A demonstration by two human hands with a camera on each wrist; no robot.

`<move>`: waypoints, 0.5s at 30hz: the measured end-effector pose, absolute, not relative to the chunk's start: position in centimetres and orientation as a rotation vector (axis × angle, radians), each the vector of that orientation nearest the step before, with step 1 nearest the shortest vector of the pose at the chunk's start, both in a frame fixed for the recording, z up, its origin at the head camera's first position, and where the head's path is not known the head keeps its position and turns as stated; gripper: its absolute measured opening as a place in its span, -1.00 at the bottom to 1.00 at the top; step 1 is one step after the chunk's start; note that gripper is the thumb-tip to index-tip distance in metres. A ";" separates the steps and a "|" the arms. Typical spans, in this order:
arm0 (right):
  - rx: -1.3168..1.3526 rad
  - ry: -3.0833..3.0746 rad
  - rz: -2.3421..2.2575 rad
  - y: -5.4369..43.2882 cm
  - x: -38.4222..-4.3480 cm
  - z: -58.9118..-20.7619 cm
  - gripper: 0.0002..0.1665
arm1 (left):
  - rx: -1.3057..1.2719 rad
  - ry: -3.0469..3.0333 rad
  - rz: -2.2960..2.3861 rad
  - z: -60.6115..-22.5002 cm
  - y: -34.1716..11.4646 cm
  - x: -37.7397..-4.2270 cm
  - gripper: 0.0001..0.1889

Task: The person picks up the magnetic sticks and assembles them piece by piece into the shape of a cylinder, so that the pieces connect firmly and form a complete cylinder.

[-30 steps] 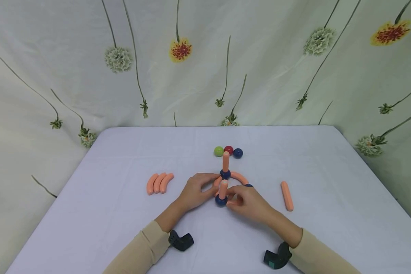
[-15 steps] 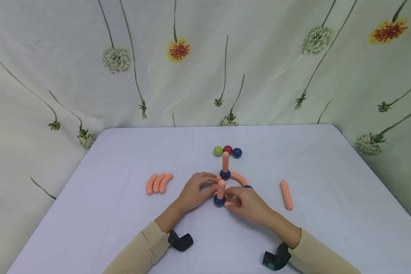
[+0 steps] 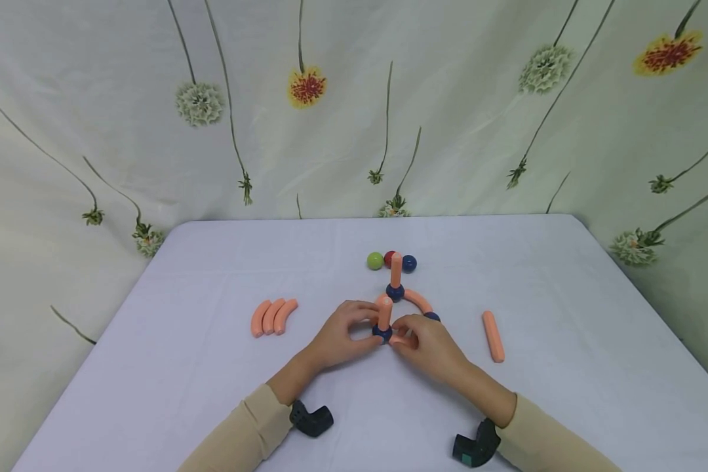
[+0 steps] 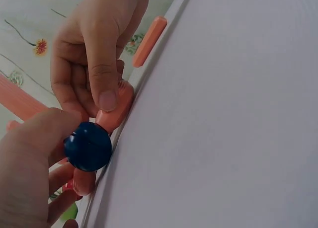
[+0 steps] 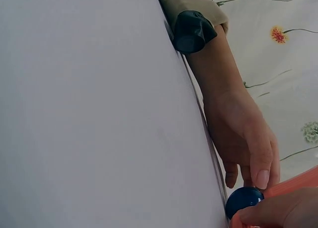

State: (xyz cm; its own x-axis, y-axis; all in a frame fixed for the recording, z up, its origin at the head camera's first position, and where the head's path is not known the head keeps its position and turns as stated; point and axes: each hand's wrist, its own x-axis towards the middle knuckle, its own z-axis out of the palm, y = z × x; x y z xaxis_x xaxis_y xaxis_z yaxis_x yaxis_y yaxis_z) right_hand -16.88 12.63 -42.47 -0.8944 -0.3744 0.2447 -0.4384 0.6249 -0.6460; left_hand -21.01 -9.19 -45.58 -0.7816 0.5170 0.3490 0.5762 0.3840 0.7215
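Observation:
A joined frame of orange magnetic rods and dark blue balls lies between my hands. Its near blue ball point(image 3: 381, 334) carries an upright orange rod point(image 3: 385, 313), and a second upright rod point(image 3: 396, 270) stands on the far blue ball point(image 3: 394, 292). With the thumb against the near ball and fingers curled behind it, my left hand point(image 3: 345, 333) grips that ball. My right hand point(image 3: 429, 345) pinches a short orange rod point(image 4: 115, 109) joined to the ball's right side. From the far ball, a curved rod point(image 3: 417, 300) runs to another blue ball point(image 3: 432, 316), partly hidden by the right hand.
Several loose curved orange rods point(image 3: 274, 317) lie left of the hands. One straight orange rod point(image 3: 493, 336) is to the right. Beyond the frame sit a green ball point(image 3: 375, 261), a red ball point(image 3: 389, 258) and a blue ball point(image 3: 410, 263).
The frame has shifted slightly away from me and to the right. My left thumb has come from behind the near rod onto the near ball; my right hand keeps its pinch.

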 end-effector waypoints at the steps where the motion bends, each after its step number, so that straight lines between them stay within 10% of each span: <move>1: 0.689 -2.752 1.131 12.6 -16.9 -42.5 -0.76 | -1.012 -2.558 -1.375 -45.6 -9.1 -20.9 -0.62; 15: 0.763 -2.681 1.183 12.6 -16.7 -42.7 -0.80 | -1.010 -2.541 -1.343 -45.9 -8.9 -21.2 -0.70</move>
